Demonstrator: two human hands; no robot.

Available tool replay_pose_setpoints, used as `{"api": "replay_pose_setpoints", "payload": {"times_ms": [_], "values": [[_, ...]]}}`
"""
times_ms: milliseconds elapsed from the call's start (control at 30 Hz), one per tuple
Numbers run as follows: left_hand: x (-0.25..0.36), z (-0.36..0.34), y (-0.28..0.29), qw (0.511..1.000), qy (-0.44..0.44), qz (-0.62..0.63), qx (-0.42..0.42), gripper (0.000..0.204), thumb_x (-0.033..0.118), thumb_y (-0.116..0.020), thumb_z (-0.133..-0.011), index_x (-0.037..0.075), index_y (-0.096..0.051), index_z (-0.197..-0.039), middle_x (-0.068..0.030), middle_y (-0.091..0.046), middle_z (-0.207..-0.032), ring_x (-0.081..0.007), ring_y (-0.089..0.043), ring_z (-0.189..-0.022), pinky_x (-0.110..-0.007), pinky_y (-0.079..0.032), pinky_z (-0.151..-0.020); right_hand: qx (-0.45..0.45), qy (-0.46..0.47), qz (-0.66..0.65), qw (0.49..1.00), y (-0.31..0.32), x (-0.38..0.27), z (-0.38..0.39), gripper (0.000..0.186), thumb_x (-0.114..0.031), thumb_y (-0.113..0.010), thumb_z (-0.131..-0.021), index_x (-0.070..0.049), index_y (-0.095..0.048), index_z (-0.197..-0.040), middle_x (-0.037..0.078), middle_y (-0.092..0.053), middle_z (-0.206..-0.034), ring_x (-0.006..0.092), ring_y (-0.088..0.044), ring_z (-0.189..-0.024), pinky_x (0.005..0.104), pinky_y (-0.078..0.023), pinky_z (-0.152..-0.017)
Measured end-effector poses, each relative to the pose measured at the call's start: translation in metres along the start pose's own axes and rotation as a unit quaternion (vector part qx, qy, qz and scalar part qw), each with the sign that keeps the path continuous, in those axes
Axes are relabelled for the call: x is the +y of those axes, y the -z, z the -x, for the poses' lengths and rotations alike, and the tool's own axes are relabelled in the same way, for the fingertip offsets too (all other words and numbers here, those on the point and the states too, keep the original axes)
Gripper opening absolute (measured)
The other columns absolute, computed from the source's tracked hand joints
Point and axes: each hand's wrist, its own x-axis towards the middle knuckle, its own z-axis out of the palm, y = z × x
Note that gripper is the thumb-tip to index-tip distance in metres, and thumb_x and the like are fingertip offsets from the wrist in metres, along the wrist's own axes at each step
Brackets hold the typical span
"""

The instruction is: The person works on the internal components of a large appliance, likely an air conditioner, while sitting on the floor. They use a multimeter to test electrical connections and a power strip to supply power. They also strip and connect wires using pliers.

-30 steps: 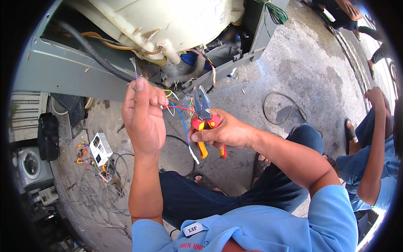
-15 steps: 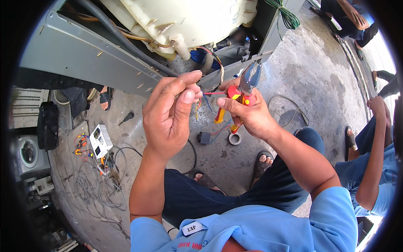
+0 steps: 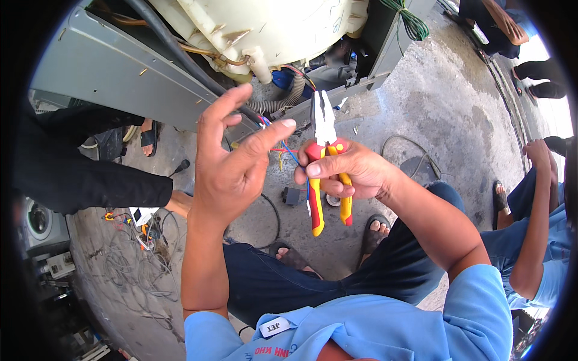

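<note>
My right hand [image 3: 361, 171] is closed around combination pliers [image 3: 326, 129] with red-and-yellow handles. Their jaws point away from me and stand slightly apart. A thin blue wire [image 3: 289, 150] and a red wire run from a black cable [image 3: 248, 114] to my right fingers, the blue one passing beside the pliers' handle. My left hand [image 3: 232, 165] is raised beside the cable's end, its index finger and thumb stretched apart. Its other fingers are partly hidden. Beyond both hands stands an opened grey appliance casing [image 3: 138, 84] with a cream plastic tub [image 3: 271, 30] inside.
A small dark box [image 3: 294, 195] lies on the concrete floor between my feet and the casing. Tangled grey cables [image 3: 132, 259] and a white box [image 3: 143, 215] are at the left. A black-clad leg [image 3: 102, 174] reaches in there. Another person [image 3: 533, 240] sits at the right.
The pliers have turned in my right hand, and their handles now point toward me. My left index finger and thumb have moved apart. A person in black has come in at the left.
</note>
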Motion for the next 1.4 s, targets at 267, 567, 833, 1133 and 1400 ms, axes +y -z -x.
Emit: {"api": "replay_pose_setpoints", "payload": {"times_ms": [267,567,833,1133,1400], "values": [[0.018,0.021,-0.019,0.982,-0.151,-0.097,0.055,0.027,0.032,-0.082,-0.072,0.040,-0.076,-0.097,-0.0043,-0.048,-0.142,-0.0333,-0.033,-0.137,-0.048,-0.019,-0.112,0.011,0.016,-0.159,0.987,0.002,-0.015,0.008,0.021,-0.011,-0.071,-0.088,0.000,-0.062,-0.104,0.010,-0.069,-0.095,0.0047,-0.045,-0.043,0.0187,-0.030,-0.034],[0.041,0.004,-0.015,0.992,-0.091,-0.071,-0.060,0.032,0.034,-0.083,-0.069,0.030,-0.076,-0.100,-0.0128,-0.051,-0.141,-0.0346,-0.037,-0.136,-0.050,-0.022,-0.110,0.095,0.041,-0.027,0.994,0.004,-0.014,0.010,0.024,-0.008,-0.074,-0.085,0.001,-0.063,-0.103,0.012,-0.070,-0.091,0.0043,-0.047,-0.045,0.0186,-0.034,-0.038],[0.034,-0.003,-0.030,0.984,0.039,0.175,-0.019,0.012,0.008,-0.078,-0.079,0.006,-0.072,-0.089,-0.0126,-0.065,-0.113,-0.0245,-0.061,-0.103,-0.038,-0.047,-0.086,0.140,0.033,-0.008,0.990,0.007,-0.014,0.009,0.024,-0.016,-0.076,-0.086,0.000,-0.064,-0.100,0.007,-0.068,-0.083,0.0055,-0.053,-0.053,0.0193,-0.039,-0.043],[0.026,-0.003,-0.045,0.878,0.330,0.346,0.024,0.015,0.005,-0.074,-0.086,-0.002,-0.073,-0.099,-0.0058,-0.067,-0.075,-0.0074,-0.063,-0.060,-0.021,-0.048,-0.052,0.274,0.318,0.502,0.756,0.017,0.010,-0.001,0.043,-0.007,-0.069,-0.084,0.001,-0.050,-0.123,0.022,-0.059,-0.109,0.0378,-0.062,-0.102,0.0425,-0.050,-0.086],[0.032,-0.003,-0.049,0.968,0.173,0.184,-0.014,0.015,0.002,-0.075,-0.081,-0.001,-0.074,-0.096,-0.0102,-0.066,-0.073,-0.0140,-0.061,-0.058,-0.027,-0.045,-0.051,0.346,0.257,0.562,0.706,0.006,0.005,0.000,0.028,-0.016,-0.074,-0.080,0.000,-0.058,-0.096,0.021,-0.063,-0.083,0.0406,-0.064,-0.079,0.0453,-0.050,-0.070]]}}
